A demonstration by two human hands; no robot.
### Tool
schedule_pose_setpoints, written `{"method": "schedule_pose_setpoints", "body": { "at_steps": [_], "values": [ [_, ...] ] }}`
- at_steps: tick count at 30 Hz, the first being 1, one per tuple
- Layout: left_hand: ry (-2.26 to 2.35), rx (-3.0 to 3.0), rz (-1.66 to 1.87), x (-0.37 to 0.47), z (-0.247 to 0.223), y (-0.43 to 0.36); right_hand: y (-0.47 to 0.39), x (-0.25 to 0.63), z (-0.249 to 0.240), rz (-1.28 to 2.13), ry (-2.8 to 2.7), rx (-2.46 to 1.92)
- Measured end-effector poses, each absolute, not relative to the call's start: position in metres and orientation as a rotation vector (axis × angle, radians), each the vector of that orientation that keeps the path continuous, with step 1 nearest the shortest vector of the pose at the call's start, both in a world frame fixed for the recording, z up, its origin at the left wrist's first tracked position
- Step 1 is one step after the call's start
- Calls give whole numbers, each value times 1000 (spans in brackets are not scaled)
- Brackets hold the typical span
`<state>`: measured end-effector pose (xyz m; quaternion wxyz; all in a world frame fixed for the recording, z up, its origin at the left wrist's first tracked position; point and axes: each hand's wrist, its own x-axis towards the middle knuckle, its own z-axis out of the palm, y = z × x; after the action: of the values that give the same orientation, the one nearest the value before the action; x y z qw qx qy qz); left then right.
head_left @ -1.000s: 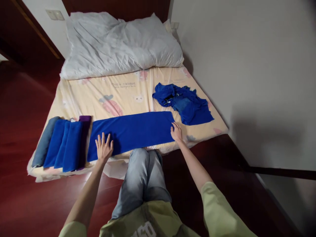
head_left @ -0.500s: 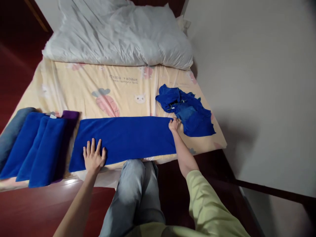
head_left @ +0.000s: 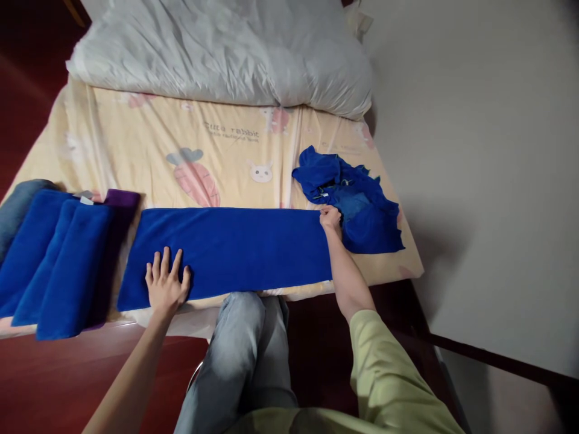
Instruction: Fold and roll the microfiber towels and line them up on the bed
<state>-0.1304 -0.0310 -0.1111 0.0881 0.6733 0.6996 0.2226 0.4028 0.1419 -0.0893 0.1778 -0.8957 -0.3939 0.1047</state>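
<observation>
A long blue towel [head_left: 239, 247] lies flat across the front of the bed. My left hand [head_left: 167, 286] rests on its near left part, palm down with the fingers spread. At the far right corner, my right hand [head_left: 331, 218] pinches the towel's edge between closed fingers. Just beyond that hand lies a crumpled heap of blue cloth [head_left: 368, 220], with small tags or threads showing in it. To the left sit folded blue towels [head_left: 75, 271], side by side, with a purple towel [head_left: 122, 208] partly hidden under them and a grey-blue rolled one [head_left: 22, 208] at the far left.
The bed [head_left: 149, 144] has a pale yellow sheet printed with carrots and rabbits. A large white quilt [head_left: 217, 54] is heaped at the far side. The wall [head_left: 488, 150] stands close on the right. My knees [head_left: 244, 325] touch or nearly touch the bed's front edge.
My right hand has shifted slightly right with the towel's corner, and the towel looks a bit straighter. My left hand stays flat. The camera view has tilted down a little.
</observation>
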Motion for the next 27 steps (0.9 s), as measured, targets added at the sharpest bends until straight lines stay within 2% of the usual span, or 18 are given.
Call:
{"method": "schedule_pose_setpoints", "body": {
  "at_steps": [5, 8, 11, 13, 19, 23, 27],
  "values": [
    [2082, 1995, 645, -130, -110, -31, 127, 370, -96, 76, -1069, -2527],
    [2086, 2005, 628, -131, -110, -31, 101, 322, -108, -8, -1382, -2366],
    [2085, 2017, 623, -131, -111, -31, 73, 276, -120, 99, -1802, -2167],
    [2095, 2012, 611, -130, -110, -31, 63, 265, -125, 182, -1882, -2164],
    [2099, 2008, 587, -128, -108, -31, 87, 328, -127, 196, -1538, -2520],
    [2106, 1994, 611, -128, -107, -31, 102, 351, -120, 188, -1567, -2495],
    [2091, 1963, 595, -128, -106, -31, 74, 322, -111, 126, -1666, -2377]
  ]
}}
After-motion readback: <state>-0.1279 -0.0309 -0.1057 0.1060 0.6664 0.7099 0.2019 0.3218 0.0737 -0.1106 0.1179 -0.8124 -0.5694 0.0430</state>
